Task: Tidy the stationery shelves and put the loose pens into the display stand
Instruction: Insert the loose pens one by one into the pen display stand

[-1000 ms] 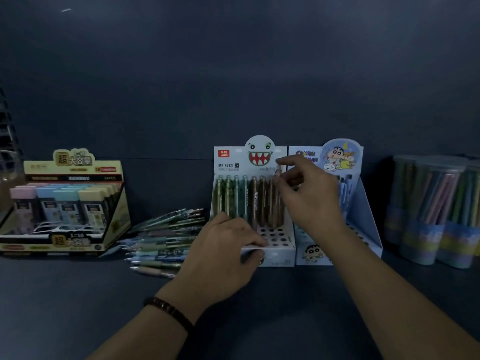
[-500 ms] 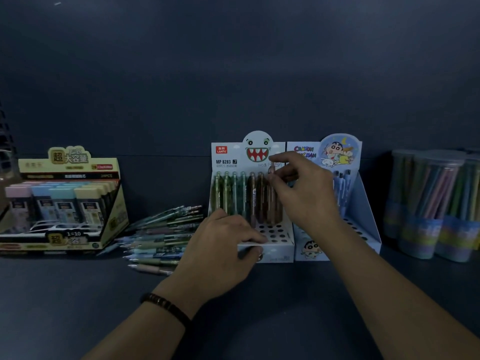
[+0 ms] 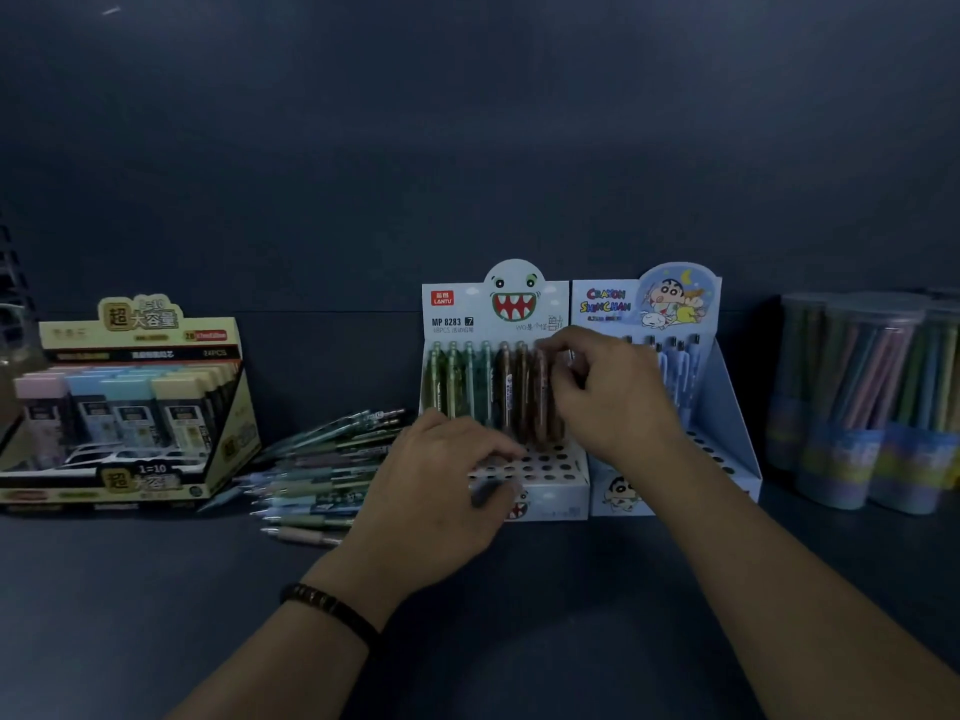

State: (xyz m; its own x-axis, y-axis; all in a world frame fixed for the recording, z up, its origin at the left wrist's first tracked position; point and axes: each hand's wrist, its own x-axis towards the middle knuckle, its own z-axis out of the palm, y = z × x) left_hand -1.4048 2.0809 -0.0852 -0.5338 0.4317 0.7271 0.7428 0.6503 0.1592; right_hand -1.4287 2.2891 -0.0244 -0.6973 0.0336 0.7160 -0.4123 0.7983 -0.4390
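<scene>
Gripped the display stand (image 3: 556, 496) at its front left corner with the left hand (image 3: 441, 491), fingers curled over the holed top. Pinched the top of a brown pen (image 3: 541, 402) at the right end of the stand's back row with the right hand (image 3: 613, 397). Left of the stand, on the shelf (image 3: 156, 589): a heap of loose pens (image 3: 322, 470).
</scene>
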